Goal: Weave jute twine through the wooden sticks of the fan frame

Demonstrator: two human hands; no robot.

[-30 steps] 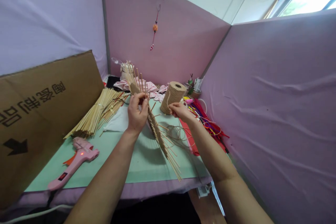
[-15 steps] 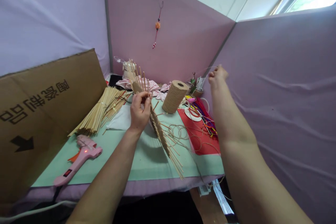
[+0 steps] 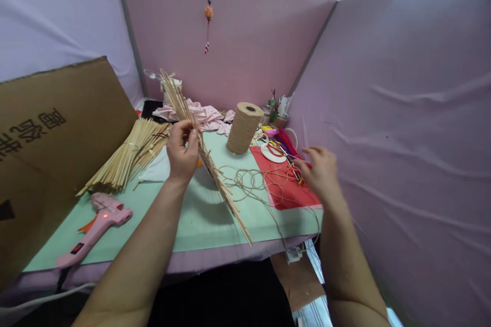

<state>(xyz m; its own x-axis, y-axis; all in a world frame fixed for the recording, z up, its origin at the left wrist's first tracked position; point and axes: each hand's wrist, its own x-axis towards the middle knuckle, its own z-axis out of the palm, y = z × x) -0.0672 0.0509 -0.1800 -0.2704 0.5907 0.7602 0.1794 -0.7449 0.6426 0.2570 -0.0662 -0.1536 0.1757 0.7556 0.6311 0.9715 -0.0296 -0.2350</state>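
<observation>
My left hand [image 3: 183, 152] grips a woven piece of thin wooden sticks [image 3: 215, 176], seen nearly edge-on and tilted over the green table. My right hand [image 3: 320, 171] hangs in the air past the right end of the table, its fingers apart and nothing visible in them. Loops of thin brown twine [image 3: 249, 181] lie between the woven piece and a red sheet [image 3: 291, 191]. Behind them stands a large spool of brown twine [image 3: 244, 127].
A pink glue gun [image 3: 95, 227] with a lit red light lies at the front left. Behind it are a bundle of sticks [image 3: 123, 156] and a cardboard box [image 3: 57, 127]. Colourful strips [image 3: 286, 143] and a plant [image 3: 272, 107] are at the back right.
My right hand has come down from its raised position and its fingers have spread. The woven piece has turned more edge-on in my left hand. The view has shifted downward and right.
</observation>
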